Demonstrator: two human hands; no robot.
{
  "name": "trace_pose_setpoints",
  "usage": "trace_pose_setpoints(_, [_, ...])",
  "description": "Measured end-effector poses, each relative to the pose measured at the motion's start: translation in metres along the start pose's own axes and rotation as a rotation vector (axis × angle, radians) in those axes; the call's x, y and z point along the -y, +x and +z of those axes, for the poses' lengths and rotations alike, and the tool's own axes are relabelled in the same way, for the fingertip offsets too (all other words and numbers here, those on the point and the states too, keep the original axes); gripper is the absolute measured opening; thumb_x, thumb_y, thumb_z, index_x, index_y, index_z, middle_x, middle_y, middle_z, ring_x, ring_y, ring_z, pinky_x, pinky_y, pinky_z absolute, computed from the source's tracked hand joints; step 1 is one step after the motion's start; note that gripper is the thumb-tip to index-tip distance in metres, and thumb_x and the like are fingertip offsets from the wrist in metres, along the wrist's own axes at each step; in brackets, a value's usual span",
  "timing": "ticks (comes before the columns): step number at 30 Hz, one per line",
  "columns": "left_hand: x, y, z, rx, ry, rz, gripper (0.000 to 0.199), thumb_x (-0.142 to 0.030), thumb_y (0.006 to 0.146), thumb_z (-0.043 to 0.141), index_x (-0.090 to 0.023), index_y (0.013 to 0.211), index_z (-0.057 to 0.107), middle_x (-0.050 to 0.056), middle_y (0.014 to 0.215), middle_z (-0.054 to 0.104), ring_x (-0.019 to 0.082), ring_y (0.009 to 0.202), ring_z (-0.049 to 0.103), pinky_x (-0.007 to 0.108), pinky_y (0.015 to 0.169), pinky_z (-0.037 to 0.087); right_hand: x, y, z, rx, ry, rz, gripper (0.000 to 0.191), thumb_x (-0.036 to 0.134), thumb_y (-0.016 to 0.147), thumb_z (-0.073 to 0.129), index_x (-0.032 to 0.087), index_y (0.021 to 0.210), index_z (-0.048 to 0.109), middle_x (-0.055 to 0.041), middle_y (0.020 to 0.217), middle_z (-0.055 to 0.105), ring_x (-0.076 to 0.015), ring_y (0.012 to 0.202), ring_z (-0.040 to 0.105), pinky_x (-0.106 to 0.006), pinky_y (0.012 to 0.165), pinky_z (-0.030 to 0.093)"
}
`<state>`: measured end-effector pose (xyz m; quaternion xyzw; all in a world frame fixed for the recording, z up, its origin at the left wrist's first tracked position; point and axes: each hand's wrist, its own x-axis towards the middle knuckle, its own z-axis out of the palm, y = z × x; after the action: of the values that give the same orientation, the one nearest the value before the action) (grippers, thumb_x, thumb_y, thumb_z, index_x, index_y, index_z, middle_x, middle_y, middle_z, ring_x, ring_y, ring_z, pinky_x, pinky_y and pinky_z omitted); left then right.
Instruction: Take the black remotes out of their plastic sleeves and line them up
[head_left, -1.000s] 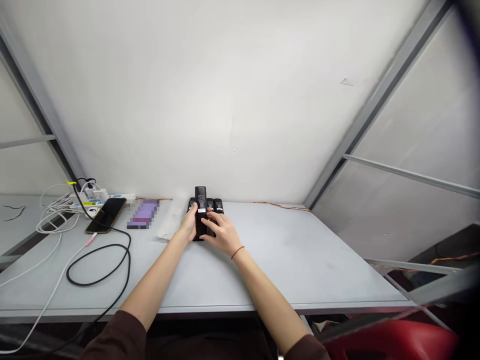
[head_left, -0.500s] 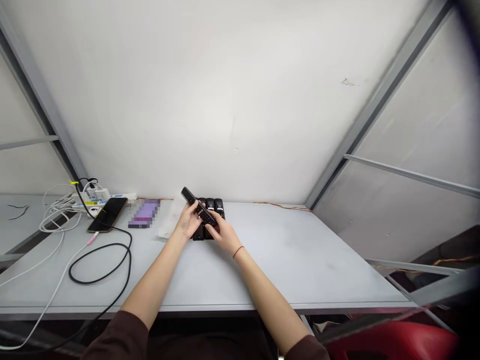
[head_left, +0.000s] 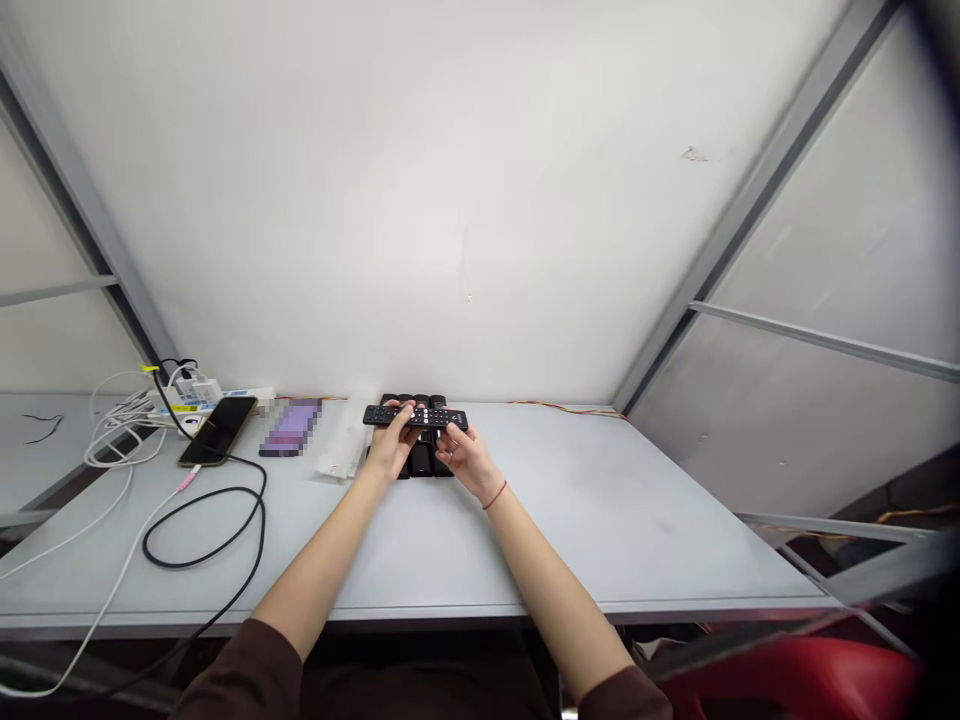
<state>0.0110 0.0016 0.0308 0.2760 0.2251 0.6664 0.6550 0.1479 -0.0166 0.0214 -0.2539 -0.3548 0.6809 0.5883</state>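
A black remote control (head_left: 427, 417) lies level across both hands, its button face up. My left hand (head_left: 388, 446) grips it near the left part, the thumb over the buttons. At the right end my right hand (head_left: 466, 458) pinches the remote, with some fingers curled below it. Beneath and behind them, several more black remote controls (head_left: 421, 460) stand in rows on the grey table (head_left: 585, 520), partly hidden by the hands and the held remote.
Left of the remotes lie a clear plastic bag (head_left: 343, 445) and a blurred purple item (head_left: 292, 428). Farther left are a phone (head_left: 219, 430), a power strip (head_left: 247, 394) and loops of black cable (head_left: 202, 565). A white wall (head_left: 465, 200) rises behind; a red chair (head_left: 795, 675) is at lower right.
The remote has turned from a slant to nearly level, its buttons now facing up. My right hand has shifted slightly right to its end.
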Motion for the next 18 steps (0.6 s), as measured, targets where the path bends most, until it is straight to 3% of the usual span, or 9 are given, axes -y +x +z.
trace_pose_setpoints(3, [0.006, -0.004, 0.001, 0.108, 0.163, 0.058, 0.034, -0.023, 0.068, 0.072, -0.023, 0.095, 0.052, 0.0, 0.106, 0.061, 0.016, 0.102, 0.057, 0.034, 0.089, 0.046, 0.002, 0.005, -0.007, -0.086, 0.09, -0.023, 0.026, 0.037, 0.069, 0.071, 0.021, 0.087, 0.061, 0.0047, 0.061, 0.052, -0.0084, 0.056, 0.051, -0.02, 0.051, 0.044])
trace_pose_setpoints(5, [0.011, -0.005, 0.001, 0.181, 0.298, 0.106, 0.033, -0.028, 0.07, 0.071, -0.023, 0.098, 0.054, 0.003, 0.111, 0.06, 0.018, 0.104, 0.056, 0.037, 0.091, 0.046, 0.005, 0.007, -0.011, -0.129, 0.144, -0.023, 0.026, 0.043, 0.07, 0.07, 0.021, 0.081, 0.061, 0.0042, 0.061, 0.052, -0.0091, 0.055, 0.05, -0.021, 0.05, 0.044])
trace_pose_setpoints(11, [0.019, -0.01, 0.002, 0.362, 0.542, 0.231, 0.034, -0.034, 0.075, 0.067, -0.023, 0.105, 0.058, 0.005, 0.112, 0.059, 0.019, 0.107, 0.054, 0.038, 0.095, 0.043, 0.008, 0.008, -0.017, -0.194, 0.194, 0.006, 0.029, 0.048, 0.078, 0.06, 0.021, 0.089, 0.061, 0.0034, 0.064, 0.055, -0.0088, 0.055, 0.052, -0.021, 0.053, 0.047])
trace_pose_setpoints(15, [0.022, -0.012, 0.001, 0.393, 0.636, 0.268, 0.034, -0.034, 0.075, 0.066, -0.024, 0.107, 0.059, 0.007, 0.115, 0.056, 0.021, 0.107, 0.054, 0.037, 0.091, 0.046, 0.005, 0.009, -0.019, -0.215, 0.182, 0.033, 0.029, 0.044, 0.076, 0.062, 0.021, 0.092, 0.059, 0.0025, 0.064, 0.056, -0.0104, 0.055, 0.054, -0.023, 0.053, 0.048])
trace_pose_setpoints(18, [0.022, -0.012, 0.0, 0.348, 0.647, 0.264, 0.043, -0.037, 0.076, 0.065, -0.025, 0.116, 0.055, 0.008, 0.117, 0.055, 0.022, 0.112, 0.051, 0.038, 0.092, 0.045, 0.004, 0.009, -0.02, -0.209, 0.176, 0.046, 0.027, 0.041, 0.073, 0.064, 0.022, 0.091, 0.058, 0.0023, 0.062, 0.057, -0.0118, 0.055, 0.055, -0.024, 0.052, 0.048])
